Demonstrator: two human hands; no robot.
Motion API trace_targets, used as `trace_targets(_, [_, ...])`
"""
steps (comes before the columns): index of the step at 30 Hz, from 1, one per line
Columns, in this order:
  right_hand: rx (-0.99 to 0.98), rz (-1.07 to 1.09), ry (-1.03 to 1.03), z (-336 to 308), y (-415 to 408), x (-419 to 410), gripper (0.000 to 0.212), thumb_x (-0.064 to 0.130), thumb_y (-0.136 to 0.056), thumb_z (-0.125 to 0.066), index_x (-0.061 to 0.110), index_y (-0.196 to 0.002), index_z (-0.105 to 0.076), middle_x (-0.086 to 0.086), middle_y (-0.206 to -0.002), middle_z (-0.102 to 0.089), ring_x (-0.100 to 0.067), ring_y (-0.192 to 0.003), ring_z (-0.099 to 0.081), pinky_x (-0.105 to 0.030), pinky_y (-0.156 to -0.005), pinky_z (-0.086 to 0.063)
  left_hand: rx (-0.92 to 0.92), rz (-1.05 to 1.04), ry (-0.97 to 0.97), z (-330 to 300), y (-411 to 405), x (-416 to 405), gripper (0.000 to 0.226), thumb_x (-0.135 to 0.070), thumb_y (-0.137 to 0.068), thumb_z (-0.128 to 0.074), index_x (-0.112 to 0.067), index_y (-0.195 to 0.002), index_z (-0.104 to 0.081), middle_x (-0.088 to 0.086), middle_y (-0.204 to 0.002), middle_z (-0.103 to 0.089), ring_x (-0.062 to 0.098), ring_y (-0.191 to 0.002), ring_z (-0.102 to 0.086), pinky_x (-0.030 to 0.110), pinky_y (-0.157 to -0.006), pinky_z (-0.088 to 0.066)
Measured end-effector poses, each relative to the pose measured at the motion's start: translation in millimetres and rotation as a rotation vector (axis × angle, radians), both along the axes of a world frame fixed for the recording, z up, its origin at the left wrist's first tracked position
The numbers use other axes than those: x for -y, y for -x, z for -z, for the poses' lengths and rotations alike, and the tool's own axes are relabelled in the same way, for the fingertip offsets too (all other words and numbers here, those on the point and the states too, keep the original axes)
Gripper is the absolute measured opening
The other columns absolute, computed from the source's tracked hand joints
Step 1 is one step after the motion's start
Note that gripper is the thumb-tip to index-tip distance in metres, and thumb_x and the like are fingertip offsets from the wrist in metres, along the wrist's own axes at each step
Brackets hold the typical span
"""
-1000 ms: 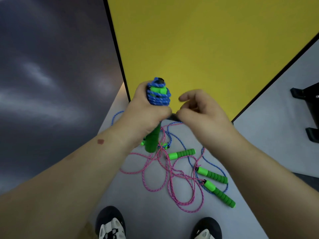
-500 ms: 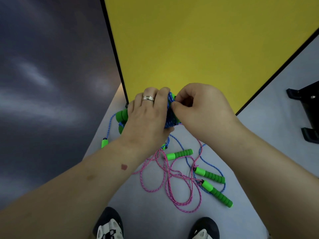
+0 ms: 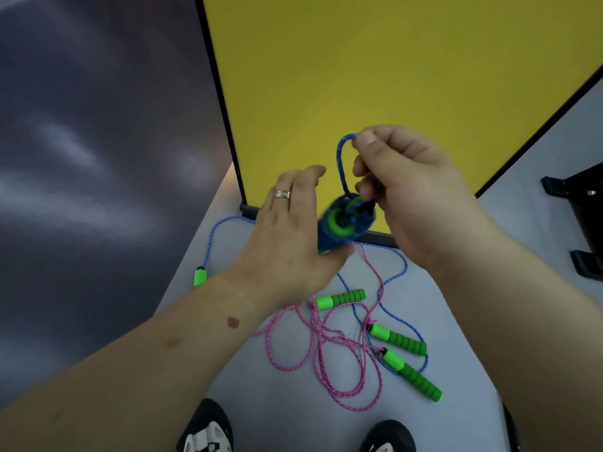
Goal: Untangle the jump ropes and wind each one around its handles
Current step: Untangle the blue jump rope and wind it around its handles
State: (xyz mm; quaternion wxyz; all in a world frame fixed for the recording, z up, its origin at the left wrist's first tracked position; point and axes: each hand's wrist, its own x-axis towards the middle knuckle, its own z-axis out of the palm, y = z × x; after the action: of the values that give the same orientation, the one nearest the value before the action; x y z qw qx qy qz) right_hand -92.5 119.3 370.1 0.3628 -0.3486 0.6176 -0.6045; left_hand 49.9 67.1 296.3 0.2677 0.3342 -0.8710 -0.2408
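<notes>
Now turned end-on since half a second ago: wound blue bundle [image 3: 342,225], held in left hand [image 3: 290,243], fingers loosely curled. Right hand [image 3: 401,187] pinching blue loop [image 3: 342,164] above. Step: securing end. Next: tuck loop. Pink rope [image 3: 326,347] tangled on floor, near.
</notes>
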Motion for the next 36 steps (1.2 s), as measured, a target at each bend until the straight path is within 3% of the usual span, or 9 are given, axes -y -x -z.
trace_targets(3, [-0.264, -0.116, -0.055, -5.6, 2.3, -0.8, 0.016, 0.019, -0.101, -0.057, 0.016, -0.088, -0.067, 0.003, -0.070, -0.063, -0.010, -0.055, -0.053, -0.022, -0.054, -0.042, -0.204, 0.048, -0.214, -15.6, 5.3, -2.0, 0.073, -0.015, -0.086, -0.062, -0.018, -0.152, -0.030, -0.003, -0.143, -0.041, 0.007, -0.130, -0.046, 0.026, -0.106, -0.041])
trace_targets(5, [-0.305, -0.147, -0.069, -8.1, 5.6, -3.3, 0.016, 0.017, -0.100, -0.058, 0.014, -0.088, -0.068, 0.001, -0.071, -0.064, -0.008, -0.056, -0.056, -0.018, -0.053, -0.044, -0.361, 0.048, -0.353, -24.6, 12.4, 0.4, 0.061, -0.011, -0.092, -0.054, -0.019, -0.150, -0.037, -0.004, -0.140, -0.051, 0.000, -0.127, -0.052, 0.021, -0.106, -0.043])
trace_targets(9, [-0.281, -0.152, -0.038, -6.8, 18.6, -9.8, 0.015, 0.016, -0.100, -0.058, 0.012, -0.089, -0.068, 0.000, -0.073, -0.066, -0.012, -0.066, -0.062, -0.028, -0.067, -0.050, -0.505, 0.004, -0.429, -33.6, 20.8, 5.4, 0.025, -0.011, -0.100, -0.057, -0.011, -0.124, -0.067, -0.001, -0.109, -0.073, 0.009, -0.103, -0.067, 0.020, -0.090, -0.051])
trace_targets(12, [-0.210, -0.143, -0.021, -3.1, 26.5, -14.1, 0.014, 0.014, -0.100, -0.058, 0.011, -0.091, -0.068, -0.001, -0.075, -0.066, -0.017, -0.072, -0.065, -0.030, -0.074, -0.054, -0.509, -0.028, -0.488, -35.1, 22.3, 8.6, 0.015, -0.013, -0.099, -0.062, -0.017, -0.109, -0.073, -0.003, -0.092, -0.075, 0.011, -0.089, -0.070, 0.024, -0.081, -0.055])
trace_targets(18, [-0.122, -0.131, -0.051, 2.6, 31.3, -20.9, 0.014, 0.004, -0.098, -0.058, 0.010, -0.100, -0.070, -0.001, -0.078, -0.072, -0.018, -0.077, -0.069, -0.037, -0.086, -0.059, -0.529, -0.067, -0.566, -41.7, 22.3, 8.9, 0.017, -0.010, -0.099, -0.062, -0.022, -0.102, -0.073, -0.004, -0.086, -0.074, 0.010, -0.081, -0.074, 0.026, -0.074, -0.059])
trace_targets(27, [-0.183, 0.123, 0.028, -21.4, 39.1, -4.8, 0.011, 0.009, -0.091, -0.070, 0.017, -0.095, -0.076, -0.007, -0.082, -0.077, -0.022, -0.079, -0.075, -0.042, -0.079, -0.062, -0.587, -0.092, -0.628, -76.1, 41.8, 25.9, 0.013, -0.012, -0.097, -0.065, -0.020, -0.096, -0.076, 0.001, -0.083, -0.076, 0.014, -0.076, -0.075, 0.036, -0.074, -0.063])
trace_targets(31, [-0.184, 0.211, 0.063, -70.1, 48.0, 6.7, 0.011, 0.011, -0.088, -0.074, 0.022, -0.089, -0.076, -0.004, -0.078, -0.076, -0.026, -0.079, -0.074, -0.046, -0.079, -0.062, -0.610, -0.088, -0.626, -133.3, 59.1, 40.9, 0.018, -0.011, -0.097, -0.065, -0.024, -0.088, -0.075, 0.001, -0.081, -0.076, 0.015, -0.075, -0.075, 0.033, -0.075, -0.063])
trace_targets(36, [-0.181, 0.260, 0.073, -184.6, 65.0, 14.0, 0.011, 0.011, -0.090, -0.073, 0.021, -0.090, -0.076, -0.003, -0.078, -0.076, -0.025, -0.080, -0.074, -0.046, -0.080, -0.061, -0.606, -0.076, -0.599, -249.1, 81.1, 49.9, 0.018, -0.013, -0.097, -0.065, -0.024, -0.087, -0.074, 0.001, -0.081, -0.076, 0.013, -0.073, -0.075, 0.032, -0.074, -0.062])
